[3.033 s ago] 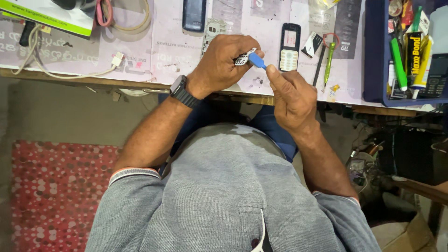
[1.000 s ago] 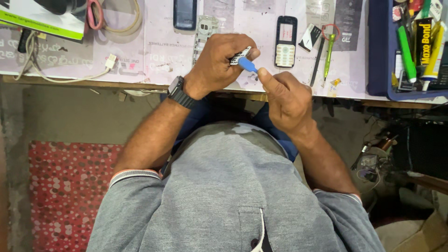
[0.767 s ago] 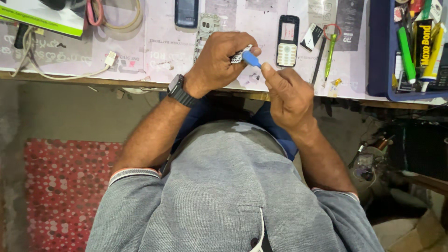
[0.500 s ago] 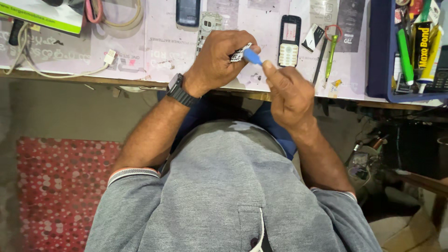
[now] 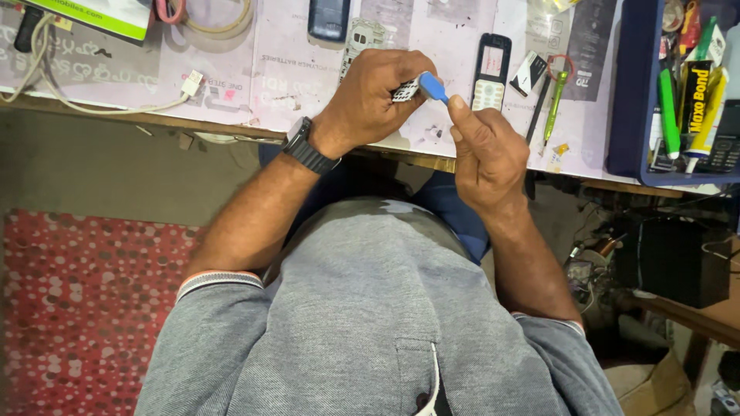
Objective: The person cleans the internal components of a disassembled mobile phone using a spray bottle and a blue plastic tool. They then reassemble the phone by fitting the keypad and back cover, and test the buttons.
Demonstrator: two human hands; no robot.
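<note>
Blues, pinks and a spotted red at the repair surface

A bright blue pry tool point(image 5: 433, 87) meets a black-and-white small part point(image 5: 404, 92); at 12 o'clock the surface point(image 5: 293, 69) is pale pink with grey print, carrying a black phone frame point(image 5: 491, 72) with white keys and a green-handled screwdriver point(image 5: 553, 108). The tray point(image 5: 626, 115) at 2 o'clock is dark blue. The shirt point(image 5: 370, 323) is heathered grey, the watch point(image 5: 306, 148) black, and the rug point(image 5: 85, 308) at 8 o'clock is red with pale dots.
</note>
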